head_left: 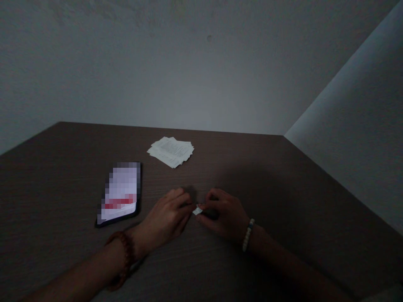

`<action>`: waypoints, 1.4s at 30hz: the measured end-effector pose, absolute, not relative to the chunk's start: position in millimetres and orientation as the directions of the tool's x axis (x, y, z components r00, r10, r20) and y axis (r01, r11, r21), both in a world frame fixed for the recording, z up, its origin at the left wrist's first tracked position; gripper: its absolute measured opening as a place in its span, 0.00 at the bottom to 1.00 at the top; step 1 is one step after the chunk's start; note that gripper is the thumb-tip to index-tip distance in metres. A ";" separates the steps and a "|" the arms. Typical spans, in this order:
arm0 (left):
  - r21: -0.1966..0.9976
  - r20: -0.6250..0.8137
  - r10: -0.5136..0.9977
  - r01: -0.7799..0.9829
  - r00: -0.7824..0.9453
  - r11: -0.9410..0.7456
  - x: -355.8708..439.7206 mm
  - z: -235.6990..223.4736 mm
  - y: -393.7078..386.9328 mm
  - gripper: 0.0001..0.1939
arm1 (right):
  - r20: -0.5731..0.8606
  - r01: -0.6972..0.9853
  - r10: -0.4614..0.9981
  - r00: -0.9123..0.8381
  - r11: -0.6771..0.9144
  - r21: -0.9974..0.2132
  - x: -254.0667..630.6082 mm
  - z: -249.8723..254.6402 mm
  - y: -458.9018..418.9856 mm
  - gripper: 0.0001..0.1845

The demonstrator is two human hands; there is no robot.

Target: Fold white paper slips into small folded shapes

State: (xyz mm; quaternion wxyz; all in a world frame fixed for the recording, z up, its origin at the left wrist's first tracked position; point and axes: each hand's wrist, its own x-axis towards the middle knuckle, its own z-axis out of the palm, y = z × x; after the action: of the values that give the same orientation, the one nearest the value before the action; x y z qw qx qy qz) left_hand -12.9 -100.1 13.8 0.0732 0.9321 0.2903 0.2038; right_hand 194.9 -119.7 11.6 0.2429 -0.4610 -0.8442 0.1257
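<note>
A small white piece of paper [197, 210], seemingly folded, lies between my two hands low over the table. My left hand [172, 210] is closed, its thumb and fingertips pinching the paper's left side. From the other side, my right hand [225, 213] grips the same paper between thumb and forefinger, the other fingers curled. Dim light and the fingers hide most of the paper, so its exact folds cannot be made out. A beaded bracelet circles each wrist.
Beyond my hands, a loose stack of printed paper sheets [171, 152] lies on the dark wooden table [252, 268]. A phone [121, 193] with a lit, blurred screen rests left of my left hand. Grey walls [195, 75] border the table's back and right.
</note>
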 end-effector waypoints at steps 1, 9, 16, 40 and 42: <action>0.228 0.328 0.556 0.508 0.763 -0.831 -13.0 13.7 -101.1 0.12 | 0.296 0.715 0.835 -0.464 0.550 -0.433 195.0 12.4 -120.0 0.07; 0.093 0.265 0.558 0.556 0.786 -0.826 -11.1 18.9 -109.2 0.13 | 0.339 0.725 0.822 -0.457 0.565 -0.394 193.0 12.1 -119.7 0.09; 0.074 0.251 0.596 0.599 0.763 -0.797 -9.1 22.4 -113.9 0.12 | 0.337 0.785 0.847 -0.412 0.518 -0.340 193.8 11.9 -119.2 0.07; -0.102 0.314 0.368 0.416 0.875 -0.904 -8.0 17.2 -114.7 0.17 | 0.311 0.794 0.827 -0.468 0.548 -0.264 196.2 15.3 -120.2 0.07; -0.052 0.320 0.354 0.389 0.879 -0.920 -9.1 17.5 -114.0 0.17 | 0.312 0.790 0.827 -0.469 0.550 -0.270 196.4 14.6 -119.8 0.07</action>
State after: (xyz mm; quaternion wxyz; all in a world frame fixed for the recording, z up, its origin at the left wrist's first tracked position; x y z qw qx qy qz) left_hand -9.1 -114.0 17.5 -0.0574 0.9675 0.1921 0.1540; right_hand 196.4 -119.8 14.6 0.2065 -0.4723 -0.8558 0.0440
